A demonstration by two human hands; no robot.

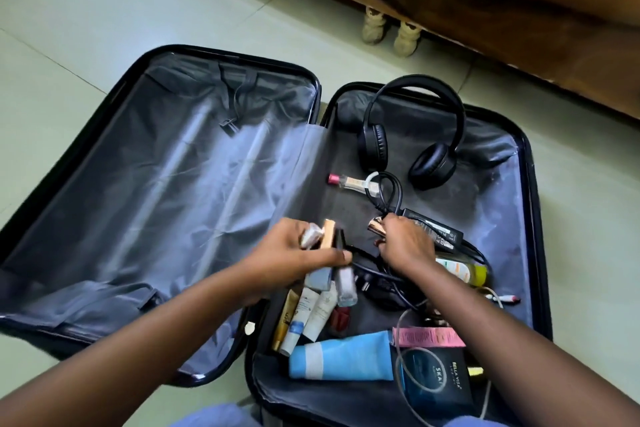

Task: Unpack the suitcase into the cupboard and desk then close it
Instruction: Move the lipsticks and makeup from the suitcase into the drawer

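Note:
A dark suitcase (pixel 530 184) lies open flat on the floor, its left half lined in grey and bare. The right half holds black headphones (pixel 412 135), a black power adapter (pixel 433 227) with cables, a small pink-capped bottle (pixel 349 181), several cosmetic tubes (pixel 311 315), a blue tube (pixel 343 355), a yellow-green bottle (pixel 464 270), a pink leaflet (pixel 429 336) and a dark blue box (pixel 436 381). My left hand (pixel 294 253) grips a bundle of small cosmetic bottles (pixel 332 263). My right hand (pixel 405 243) pinches a shiny rose-gold tube (pixel 375 227) above the cables.
A wooden piece of furniture (pixel 485 0) runs along the far right, with a pair of beige shoes (pixel 391 29) under its edge. Pale floor tiles (pixel 86 3) surround the suitcase.

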